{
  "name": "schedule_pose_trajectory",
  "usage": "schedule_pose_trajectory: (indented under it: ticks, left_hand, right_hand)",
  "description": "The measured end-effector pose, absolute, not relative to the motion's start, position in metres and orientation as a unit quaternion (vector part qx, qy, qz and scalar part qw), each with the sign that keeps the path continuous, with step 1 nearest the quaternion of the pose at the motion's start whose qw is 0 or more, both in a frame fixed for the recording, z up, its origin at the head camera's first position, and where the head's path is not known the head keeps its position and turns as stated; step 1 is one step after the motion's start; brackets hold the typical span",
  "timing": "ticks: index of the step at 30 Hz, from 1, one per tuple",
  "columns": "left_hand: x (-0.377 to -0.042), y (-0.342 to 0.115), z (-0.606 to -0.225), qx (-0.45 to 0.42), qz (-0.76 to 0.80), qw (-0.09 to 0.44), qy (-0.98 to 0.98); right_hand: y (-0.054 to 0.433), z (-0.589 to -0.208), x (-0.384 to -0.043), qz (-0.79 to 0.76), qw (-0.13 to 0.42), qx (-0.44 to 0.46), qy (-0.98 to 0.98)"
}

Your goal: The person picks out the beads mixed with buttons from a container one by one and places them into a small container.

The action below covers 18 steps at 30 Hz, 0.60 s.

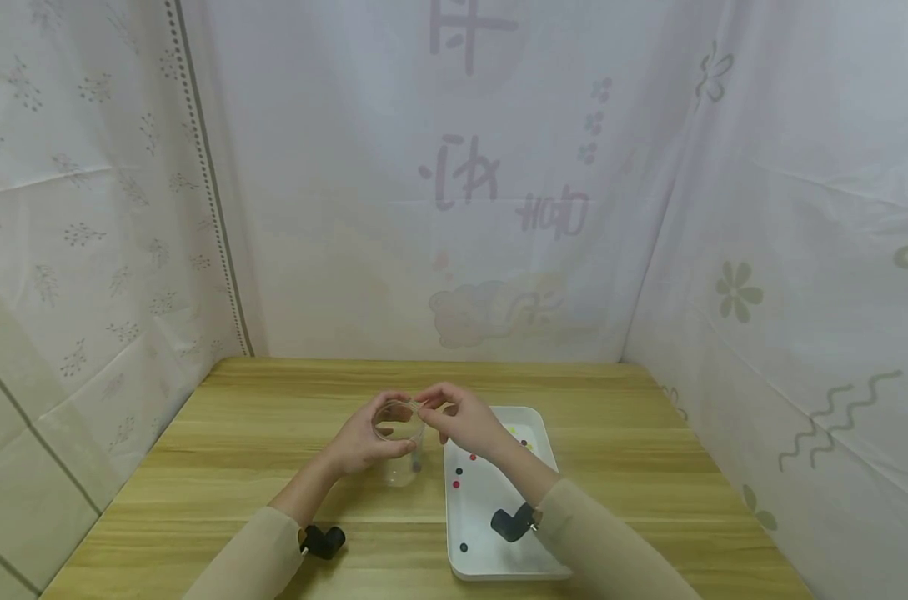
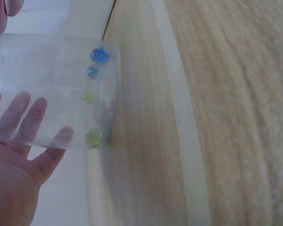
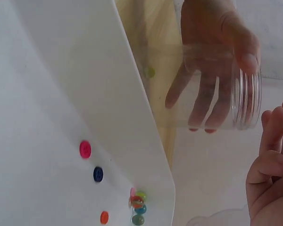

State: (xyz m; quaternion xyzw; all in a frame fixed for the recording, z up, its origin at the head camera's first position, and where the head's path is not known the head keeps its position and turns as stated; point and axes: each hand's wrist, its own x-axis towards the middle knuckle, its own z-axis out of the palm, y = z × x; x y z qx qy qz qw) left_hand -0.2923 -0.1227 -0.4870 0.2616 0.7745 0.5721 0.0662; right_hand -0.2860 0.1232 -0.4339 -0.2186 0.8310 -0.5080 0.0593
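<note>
My left hand (image 1: 367,437) grips a clear, open-mouthed jar (image 1: 398,473) near its top, fingers wrapped round the side. The left wrist view shows a blue bead (image 2: 99,55), a smaller teal bead (image 2: 93,71) and yellow-green beads (image 2: 94,138) at the jar's bottom. Right at the rim is my right hand (image 1: 464,421), thumb and fingers bent toward each other. In the right wrist view its fingertips (image 3: 275,123) stand just beyond the jar's mouth; I cannot tell whether something small sits between them.
Beside the jar, a white tray (image 1: 476,564) stands on the wooden table (image 1: 273,417). It holds scattered buttons, among them a pink button (image 3: 85,149) and a navy button (image 3: 98,174), plus a cluster of translucent beads (image 3: 138,220) in a corner. Patterned curtains (image 1: 333,208) surround the table.
</note>
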Motion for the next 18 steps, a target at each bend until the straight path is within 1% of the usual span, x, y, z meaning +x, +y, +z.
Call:
schedule_pose_trajectory:
  ticks: [5,18]
  left_hand:
    - [-0.292,-0.122,-0.484,0.259,0.577,0.073,0.771]
    - [-0.291,-0.122,-0.483,0.25,0.573,0.065,0.778]
  right_hand:
    - [0.136,-0.437,-0.294,-0.528,0.04,-0.197,0.825]
    - [0.169,-0.451,-0.31,-0.535,0.016,-0.148,0.832]
